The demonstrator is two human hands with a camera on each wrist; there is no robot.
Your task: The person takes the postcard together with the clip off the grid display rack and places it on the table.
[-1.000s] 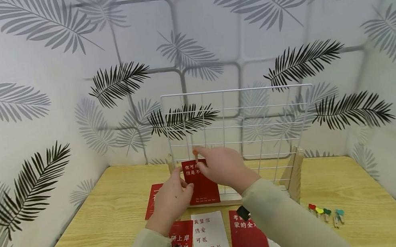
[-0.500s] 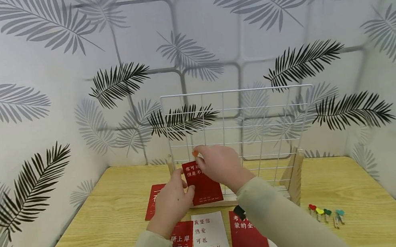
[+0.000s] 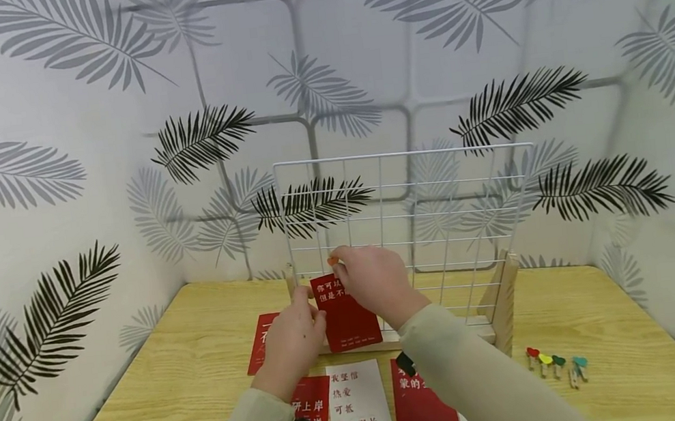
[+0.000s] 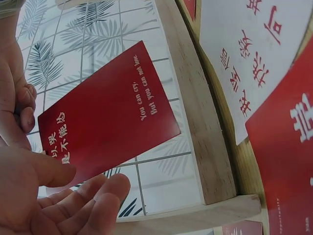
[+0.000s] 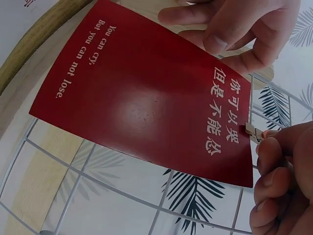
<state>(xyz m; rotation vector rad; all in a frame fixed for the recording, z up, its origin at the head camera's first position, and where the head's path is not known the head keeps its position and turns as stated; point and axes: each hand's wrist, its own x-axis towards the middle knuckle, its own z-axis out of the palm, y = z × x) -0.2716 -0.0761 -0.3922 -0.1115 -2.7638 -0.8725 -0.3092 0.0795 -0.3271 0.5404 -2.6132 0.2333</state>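
Note:
A red card (image 3: 351, 322) with white lettering hangs tilted in front of the white wire grid (image 3: 433, 183). My left hand (image 3: 292, 339) holds the card by its left edge, thumb over the front and the other fingers behind. At the card's top edge, a small wooden clothespin (image 5: 254, 133) with an orange heart (image 3: 333, 260) bites the paper. My right hand (image 3: 380, 283) pinches this clothespin between thumb and forefinger, its other fingers curled beside the card. In the right wrist view the clothespin's tip overlaps the card just above the text, close to the grid wires.
On the wooden table (image 3: 200, 369) lie more cards: a red one (image 3: 262, 338) behind my left hand, a white one (image 3: 358, 407), and red ones in front. Several heart clothespins (image 3: 557, 364) lie at the right. Wooden feet (image 3: 505, 299) support the grid.
The card has tilted, its lower end swinging to the right. My right hand has shifted slightly left with the clothespin, while my left hand stays at the card's edge.

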